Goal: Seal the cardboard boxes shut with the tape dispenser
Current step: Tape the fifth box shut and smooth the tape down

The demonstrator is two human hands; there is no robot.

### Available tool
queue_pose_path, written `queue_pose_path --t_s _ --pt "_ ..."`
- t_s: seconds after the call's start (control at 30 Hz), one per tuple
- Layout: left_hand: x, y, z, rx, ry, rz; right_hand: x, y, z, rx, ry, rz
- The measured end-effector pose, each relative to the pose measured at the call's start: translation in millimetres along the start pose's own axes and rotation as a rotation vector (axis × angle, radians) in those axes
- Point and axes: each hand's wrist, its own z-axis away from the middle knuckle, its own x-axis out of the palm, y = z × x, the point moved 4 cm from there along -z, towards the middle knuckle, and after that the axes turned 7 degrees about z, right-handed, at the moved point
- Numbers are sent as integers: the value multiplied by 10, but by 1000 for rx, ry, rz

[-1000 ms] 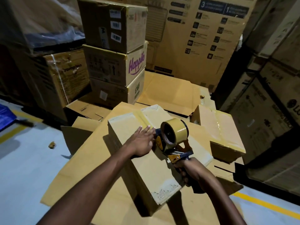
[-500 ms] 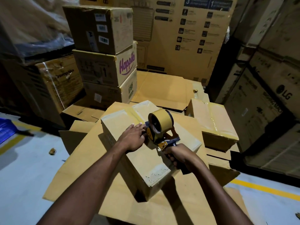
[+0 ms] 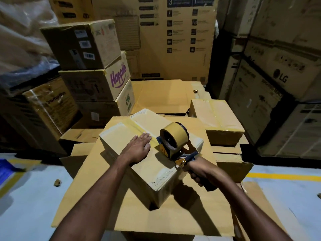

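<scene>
A cardboard box (image 3: 121,136) lies on flat cardboard sheets (image 3: 139,214) at the middle of the view. A strip of yellowish tape runs along its top seam. My left hand (image 3: 139,147) lies flat on the box top, fingers straight, pressing on the tape. My right hand (image 3: 199,173) grips the handle of the tape dispenser (image 3: 175,141), whose tan roll sits on the box top just right of my left hand. A second box (image 3: 217,119), taped over its top, stands to the right.
A stack of three boxes (image 3: 97,70) rises at the back left, one marked Happilo. Large appliance cartons (image 3: 173,40) wall the back and right. A plastic-wrapped box (image 3: 48,108) stands at left. Grey floor with yellow lines (image 3: 284,176) lies on both sides.
The dispenser has moved back along the box top toward me, laying tape. My left hand has stayed pressed on the box top beside it. The camera has shifted.
</scene>
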Motion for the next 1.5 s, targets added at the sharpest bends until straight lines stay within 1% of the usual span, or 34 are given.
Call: queue_pose_path --t_s 0.1,0.2,0.27,0.4,0.6,0.77,0.83,0.9,0.97,1.1,1.27,1.4,1.5 --pt "95 273 128 70 -58 4 1 28 -9 2 1 -11" --pt "191 457 234 66 -47 -25 28 75 9 0 -21 -23" --pt "162 455 246 52 -27 -1 42 80 33 -24 -26 -38" --pt "112 466 239 53 -33 8 -18 106 95 -100 24 -11" --pt "101 437 196 48 -36 31 -214 356 344 -106 49 -9" --pt "88 492 242 59 -45 8 -117 464 361 -109 93 -37" --pt "105 563 296 115 -101 -8 -110 467 351 -110 93 -44" --pt "204 746 366 216 -162 -27 -119 479 344 -115 93 -54" --pt "307 932 420 256 -188 -37 -108 487 335 -118 96 -55" --pt "330 952 400 236 -154 -91 -81 481 332 -147 104 -47" --pt "271 1043 465 187 -170 -32 -165 531 349 -154 102 -29" --pt "266 1043 442 188 -171 -13 -225 727 432 -130 101 -49" --pt "278 1029 424 177 -203 -12 -216 951 470 -100 117 -63"
